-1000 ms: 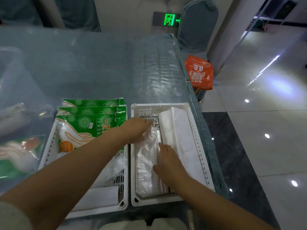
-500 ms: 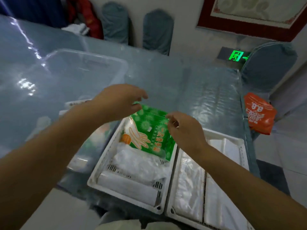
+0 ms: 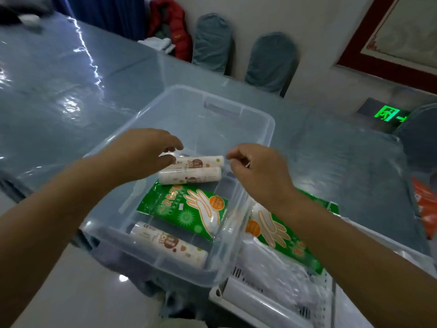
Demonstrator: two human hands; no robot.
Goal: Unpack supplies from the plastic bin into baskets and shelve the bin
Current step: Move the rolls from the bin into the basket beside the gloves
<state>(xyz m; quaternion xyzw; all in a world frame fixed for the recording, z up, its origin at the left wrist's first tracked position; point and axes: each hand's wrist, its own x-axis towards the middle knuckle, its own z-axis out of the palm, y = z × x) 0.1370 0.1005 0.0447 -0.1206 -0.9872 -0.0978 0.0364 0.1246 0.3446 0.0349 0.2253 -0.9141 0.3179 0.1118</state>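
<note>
A clear plastic bin (image 3: 260,114) stands on the table in front of me. Inside lie two white printed rolls side by side at the far end (image 3: 201,162) (image 3: 189,177), a green glove pack (image 3: 189,209) and a third roll (image 3: 170,242) near the front wall. My left hand (image 3: 139,155) hovers in the bin, its loosely curled fingertips at the left end of the upper roll. My right hand (image 3: 262,171) hangs above the bin's right side, fingers loosely curled and holding nothing. A white basket (image 3: 220,297) at the lower right holds another green glove pack (image 3: 283,237) and clear bags.
The table (image 3: 71,79) has a blue cloth under a shiny clear sheet. Two covered chairs (image 3: 212,41) (image 3: 269,60) and a red jacket (image 3: 172,27) stand by the far wall. An orange bag (image 3: 425,209) sits past the table's right edge.
My view and both hands have swung left from the white baskets to the clear bin. Both hands now reach over the rolls inside it.
</note>
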